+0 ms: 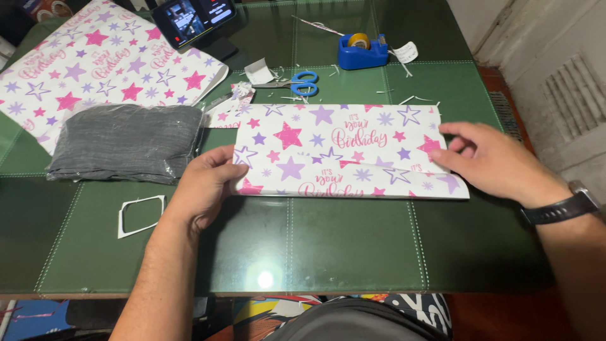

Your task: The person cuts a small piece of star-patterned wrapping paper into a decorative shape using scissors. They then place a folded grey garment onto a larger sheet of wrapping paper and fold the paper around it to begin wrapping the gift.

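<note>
2 hands frame a flat wrapped parcel (344, 151), covered in white paper printed with pink and purple stars, which lies lengthwise on the green glass-topped worktop (353, 243) just ahead of the person. The left hand (205, 183) rests at the parcel's left end, fingers curled over the edge and pressing the paper rather than clasping anything; the right hand (495, 158) lies open at the right end, fingertips flat on a folded flap. The parcel looks light and fairly flat, its paper thin, smooth and likely slippery on the glass, easy to crease or tear at the folds, so the 2 short ends seem the safest places to take hold, with palms kept flat. A dark watch (562, 208) sits on the right wrist. Just left of the parcel lies a grey folded cloth in a clear bag (126, 142), and beyond it a spread sheet of the same starred paper (101, 63). Near the front left is a small white paper frame (140, 216). Behind the parcel are blue-handled scissors (293, 82), a blue tape dispenser (362, 52), paper scraps and a phone on a stand (192, 20).
</note>
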